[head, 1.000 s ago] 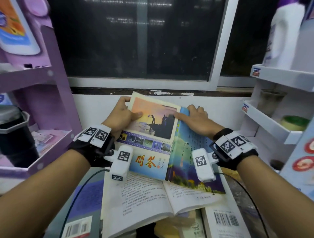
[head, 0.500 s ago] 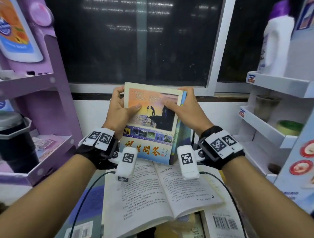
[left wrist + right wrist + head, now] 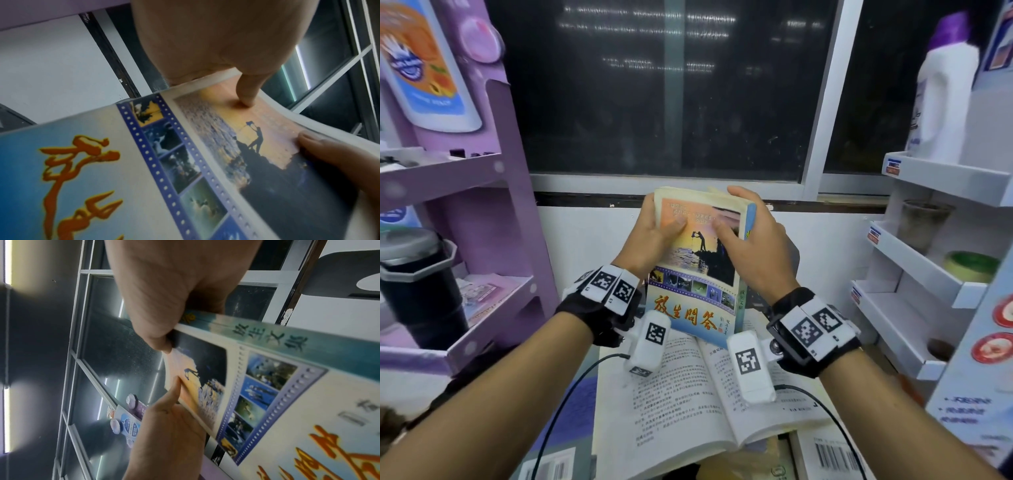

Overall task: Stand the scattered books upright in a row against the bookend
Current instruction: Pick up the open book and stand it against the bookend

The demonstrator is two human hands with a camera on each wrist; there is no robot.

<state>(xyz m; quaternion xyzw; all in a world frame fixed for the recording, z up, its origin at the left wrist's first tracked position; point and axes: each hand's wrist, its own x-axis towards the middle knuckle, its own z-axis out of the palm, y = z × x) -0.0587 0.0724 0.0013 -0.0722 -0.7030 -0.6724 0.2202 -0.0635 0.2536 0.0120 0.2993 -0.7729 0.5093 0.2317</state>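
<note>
A closed paperback (image 3: 695,274) with a sunset photo, a film-strip band and orange characters is held upright in front of the window. My left hand (image 3: 654,236) grips its page edge, thumb (image 3: 246,91) pressed on the cover (image 3: 205,162). My right hand (image 3: 750,246) grips the spine side (image 3: 267,337), thumb on the cover and fingers wrapped behind. Below it a second book (image 3: 688,387) lies open and flat. A dark grey plate (image 3: 339,275) with a rounded cut-out shows behind the right hand; I cannot tell whether it is the bookend.
More books lie flat near me: one with a barcode (image 3: 832,455) and a blue one (image 3: 565,445). A purple shelf unit (image 3: 482,308) with a black container (image 3: 417,284) stands left. White shelves (image 3: 914,284) with a white bottle (image 3: 945,102) stand right.
A second ago the sunset book lay open on the open book. Both hands closed it and raised it upright; it now sits higher, turned a little so the spine shows.
</note>
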